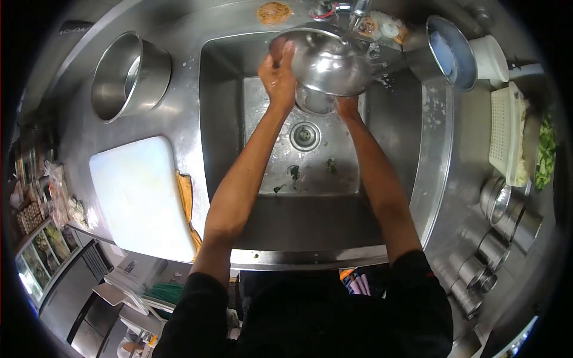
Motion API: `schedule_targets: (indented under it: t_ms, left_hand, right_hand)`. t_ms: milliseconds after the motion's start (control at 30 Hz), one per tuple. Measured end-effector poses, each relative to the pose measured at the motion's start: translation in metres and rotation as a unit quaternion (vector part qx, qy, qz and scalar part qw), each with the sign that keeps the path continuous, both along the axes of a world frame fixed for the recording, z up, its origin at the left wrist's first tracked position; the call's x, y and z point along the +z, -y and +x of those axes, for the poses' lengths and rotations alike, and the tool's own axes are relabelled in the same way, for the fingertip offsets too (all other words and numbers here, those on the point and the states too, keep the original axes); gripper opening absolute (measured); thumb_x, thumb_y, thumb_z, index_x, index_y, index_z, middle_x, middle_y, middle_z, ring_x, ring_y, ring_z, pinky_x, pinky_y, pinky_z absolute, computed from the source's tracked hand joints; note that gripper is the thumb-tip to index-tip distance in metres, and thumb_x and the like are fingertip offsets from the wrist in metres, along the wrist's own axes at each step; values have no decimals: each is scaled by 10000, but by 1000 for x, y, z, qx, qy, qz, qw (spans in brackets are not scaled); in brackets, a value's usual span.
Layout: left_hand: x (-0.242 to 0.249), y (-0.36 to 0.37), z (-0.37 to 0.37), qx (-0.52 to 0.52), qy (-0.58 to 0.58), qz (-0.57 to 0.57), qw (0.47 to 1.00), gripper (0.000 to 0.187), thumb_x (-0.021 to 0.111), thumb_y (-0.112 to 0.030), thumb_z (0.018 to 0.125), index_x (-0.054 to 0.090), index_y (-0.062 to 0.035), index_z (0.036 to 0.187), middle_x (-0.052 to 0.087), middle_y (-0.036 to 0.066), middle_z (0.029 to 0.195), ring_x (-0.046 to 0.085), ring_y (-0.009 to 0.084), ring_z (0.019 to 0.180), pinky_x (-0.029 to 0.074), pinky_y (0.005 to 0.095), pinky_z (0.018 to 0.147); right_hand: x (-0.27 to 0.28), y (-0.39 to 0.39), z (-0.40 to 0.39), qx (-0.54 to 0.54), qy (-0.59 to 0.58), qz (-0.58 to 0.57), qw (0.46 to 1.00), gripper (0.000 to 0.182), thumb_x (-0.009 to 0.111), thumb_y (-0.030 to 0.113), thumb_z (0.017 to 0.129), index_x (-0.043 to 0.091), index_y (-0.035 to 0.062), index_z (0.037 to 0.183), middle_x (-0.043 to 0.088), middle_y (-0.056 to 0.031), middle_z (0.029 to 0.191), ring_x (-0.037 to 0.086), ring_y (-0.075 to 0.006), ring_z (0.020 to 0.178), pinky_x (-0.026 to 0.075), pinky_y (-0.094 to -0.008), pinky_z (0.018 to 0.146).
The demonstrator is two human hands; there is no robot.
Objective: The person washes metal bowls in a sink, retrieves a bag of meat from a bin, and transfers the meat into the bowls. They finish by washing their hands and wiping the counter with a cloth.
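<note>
A shiny stainless steel bowl is tilted under the tap at the far side of the sink, its outside turned up and wet. My left hand grips its left rim, thumb and fingers closed on the edge. My right hand holds the near right edge from below, its fingers mostly hidden behind the metal. Just beneath the bowl, part of a round metal vessel shows. Scraps of leaf lie on the sink floor near the drain.
To the left are a deep steel pot, a white cutting board and an orange cloth. On the right sit a steel basin with something blue inside, a white bucket, a cream basket and several metal containers.
</note>
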State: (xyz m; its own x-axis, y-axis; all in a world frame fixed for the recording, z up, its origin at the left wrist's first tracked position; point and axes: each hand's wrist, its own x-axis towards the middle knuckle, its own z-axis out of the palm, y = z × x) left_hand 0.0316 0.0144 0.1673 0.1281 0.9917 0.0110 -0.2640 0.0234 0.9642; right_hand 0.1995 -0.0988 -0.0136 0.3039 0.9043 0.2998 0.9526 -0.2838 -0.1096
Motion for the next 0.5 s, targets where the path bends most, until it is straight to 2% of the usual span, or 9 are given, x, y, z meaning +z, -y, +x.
schedule_targets:
  t_ms: [33, 100, 133, 167, 200, 233, 300, 400, 500]
  left_hand:
    - [-14, 2, -9, 3, 5, -1, 1000, 181, 630, -146, 870, 628, 1, 975, 628, 47, 907, 565, 94, 827, 463, 247, 774]
    - [-28, 3, -30, -7, 248, -193, 949, 165, 570, -101, 895, 577, -29, 1044, 614, 51, 1003, 598, 178, 925, 501, 321, 819]
    - [-29, 9, -45, -8, 240, -210, 948, 220, 569, -120, 896, 549, -8, 1084, 607, 77, 1016, 606, 170, 882, 507, 325, 799]
    - [-29, 14, -61, -9, 233, -228, 945, 278, 568, -138, 896, 520, 13, 1124, 600, 104, 1029, 613, 163, 840, 514, 328, 779]
    - [-33, 17, -77, -22, 240, -241, 940, 286, 562, -148, 898, 515, 9, 1133, 595, 106, 1040, 606, 168, 856, 508, 331, 790]
    - [-38, 22, -90, -38, 258, -251, 932, 295, 557, -157, 900, 510, 5, 1142, 589, 109, 1052, 599, 173, 873, 503, 333, 801]
    - [-49, 30, -115, -81, 336, -286, 894, 313, 546, -176, 905, 500, -4, 1161, 578, 115, 1075, 585, 183, 905, 493, 337, 824]
    - [-64, 48, -150, -131, 423, -334, 832, 339, 529, -205, 911, 484, -16, 1189, 561, 124, 1110, 563, 198, 955, 477, 344, 857]
    - [-73, 66, -173, -159, 466, -369, 789, 365, 512, -234, 918, 469, -29, 1218, 544, 133, 1144, 542, 213, 1004, 461, 351, 891]
  right_hand:
    - [20, -1, -3, 0, -36, 61, 997, 298, 574, 205, 831, 541, 71, 1095, 632, -114, 1050, 589, -298, 981, 494, -336, 741]
    - [82, -9, -10, -171, -263, -51, 948, 410, 599, 118, 815, 495, 49, 1205, 640, -177, 1003, 616, -353, 879, 498, -395, 714]
    - [78, -3, -10, -149, -267, 77, 949, 469, 601, 85, 832, 445, 58, 1273, 661, -151, 912, 631, -318, 738, 497, -392, 657]
    - [67, -3, -12, -148, -265, 75, 950, 469, 601, 85, 832, 445, 58, 1273, 661, -151, 912, 631, -318, 738, 497, -392, 657]
    - [57, -7, -15, -194, -506, 131, 830, 445, 598, 101, 849, 449, 63, 1267, 652, -129, 936, 622, -269, 775, 493, -362, 675]
    - [48, -11, -19, -226, -708, 177, 646, 422, 594, 117, 866, 454, 68, 1261, 644, -106, 961, 613, -221, 812, 488, -331, 692]
    - [97, -25, -53, -187, -784, 220, 550, 368, 483, 231, 939, 454, 34, 1249, 590, -44, 1060, 546, -171, 1009, 417, -317, 921]
    - [95, -34, -62, -67, -861, 230, 448, 339, 519, 199, 919, 473, 26, 1207, 582, -43, 1039, 540, -158, 975, 414, -298, 895]
    - [106, -41, -71, -20, -861, 249, 443, 311, 555, 167, 899, 493, 17, 1164, 574, -41, 1017, 533, -144, 940, 412, -279, 870]
